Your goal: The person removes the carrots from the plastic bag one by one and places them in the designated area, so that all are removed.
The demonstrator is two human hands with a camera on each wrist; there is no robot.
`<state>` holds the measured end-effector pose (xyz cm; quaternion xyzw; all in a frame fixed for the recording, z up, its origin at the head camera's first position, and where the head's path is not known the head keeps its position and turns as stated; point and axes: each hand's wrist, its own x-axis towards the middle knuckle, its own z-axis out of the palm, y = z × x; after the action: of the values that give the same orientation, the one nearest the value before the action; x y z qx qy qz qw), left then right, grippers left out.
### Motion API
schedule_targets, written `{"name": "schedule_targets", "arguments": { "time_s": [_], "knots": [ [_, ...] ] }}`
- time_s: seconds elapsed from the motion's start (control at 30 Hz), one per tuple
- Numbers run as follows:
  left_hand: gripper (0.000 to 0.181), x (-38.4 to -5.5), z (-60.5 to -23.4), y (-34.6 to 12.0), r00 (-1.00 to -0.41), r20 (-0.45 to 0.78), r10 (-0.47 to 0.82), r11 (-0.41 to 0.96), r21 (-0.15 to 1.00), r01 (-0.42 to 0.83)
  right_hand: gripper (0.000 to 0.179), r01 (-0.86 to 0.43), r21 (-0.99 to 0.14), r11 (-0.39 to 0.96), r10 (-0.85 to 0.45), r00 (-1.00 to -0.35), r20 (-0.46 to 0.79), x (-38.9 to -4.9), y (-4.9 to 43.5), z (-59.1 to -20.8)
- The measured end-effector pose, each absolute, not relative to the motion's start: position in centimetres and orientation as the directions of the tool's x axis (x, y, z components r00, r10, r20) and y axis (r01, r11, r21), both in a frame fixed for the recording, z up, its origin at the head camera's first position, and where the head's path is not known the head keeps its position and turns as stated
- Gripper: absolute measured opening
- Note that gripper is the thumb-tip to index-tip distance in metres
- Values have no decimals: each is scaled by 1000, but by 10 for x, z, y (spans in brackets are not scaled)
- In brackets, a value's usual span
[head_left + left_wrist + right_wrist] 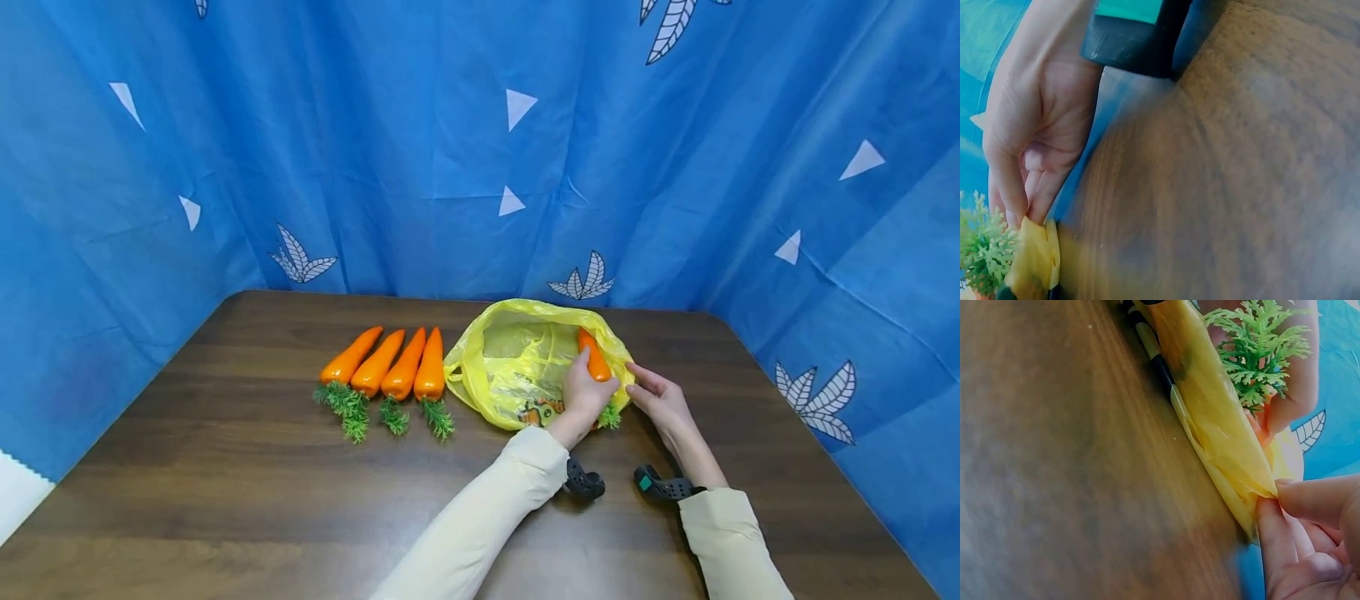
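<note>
A yellow plastic bag (474, 379) lies with its mouth spread toward me. My left hand (587, 393) grips an orange carrot (597, 367) at the right side of the bag's mouth, its tip pointing inward. The carrot's feathery green top (1259, 353) sticks out by the bag's near rim. My right hand (666, 408) pinches the bag's right rim between thumb and fingers, as the right wrist view shows close up at the yellow film (1222, 437). In the left wrist view, that same right hand (1038, 125) holds the yellow edge beside the greens.
Several more carrots (430, 371) lie side by side left of the bag, green tops toward me. All rest on a dark brown wooden table (225, 483). A blue patterned curtain (420, 167) hangs behind and along both sides. Black bands (663, 485) sit on both wrists.
</note>
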<state>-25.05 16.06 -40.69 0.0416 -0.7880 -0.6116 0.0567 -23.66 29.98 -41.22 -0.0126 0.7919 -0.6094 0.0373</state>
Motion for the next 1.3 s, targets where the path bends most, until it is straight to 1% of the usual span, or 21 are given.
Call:
{"name": "schedule_targets", "arguments": {
  "time_s": [0.13, 0.3, 0.43, 0.5, 0.63, 0.73, 0.87, 0.97, 1.1, 1.23, 1.3],
  "knots": [
    [63, -248, -407, 158, -992, 27, -124, 257, 966, -6, 50, 20, -968, 251, -75, -996, -40, -234, 303, -414],
    [64, -249, -402, 153, -993, 15, -114, 273, 962, -17, 50, 16, -966, 258, -72, -997, -35, -236, 303, -413],
    [62, -248, -402, 150, -991, 68, -113, 272, 962, 35, 50, 15, -965, 261, -71, -997, -35, -238, 301, -413],
    [62, -247, -403, 149, -991, 73, -115, 243, 969, 43, 51, 19, -966, 259, -71, -997, -39, -238, 300, -413],
    [62, -245, -404, 147, -992, 21, -127, 146, 989, 3, 49, 25, -967, 253, -73, -996, -45, -237, 299, -414],
    [61, -245, -402, 144, -989, -48, -138, 25, 998, -52, 49, 16, -970, 243, -85, -996, -37, -237, 298, -415],
    [46, -244, -398, 137, -986, -113, -120, -160, 983, -93, 50, 8, -967, 255, -87, -996, -31, -239, 298, -414],
    [38, -242, -396, 132, -982, -169, -90, -271, 953, -139, 50, 16, -961, 276, -76, -996, -39, -240, 298, -414],
    [40, -238, -396, 129, -975, -214, -65, -358, 917, -178, 50, 33, -962, 273, -66, -996, -53, -240, 298, -413],
    [37, -234, -395, 130, -976, -216, -30, -440, 880, -181, 49, 32, -966, 255, -73, -996, -52, -238, 299, -413],
    [39, -231, -394, 130, -975, -220, -26, -469, 864, -182, 49, 27, -967, 255, -76, -996, -48, -238, 300, -414]
  ]
}}
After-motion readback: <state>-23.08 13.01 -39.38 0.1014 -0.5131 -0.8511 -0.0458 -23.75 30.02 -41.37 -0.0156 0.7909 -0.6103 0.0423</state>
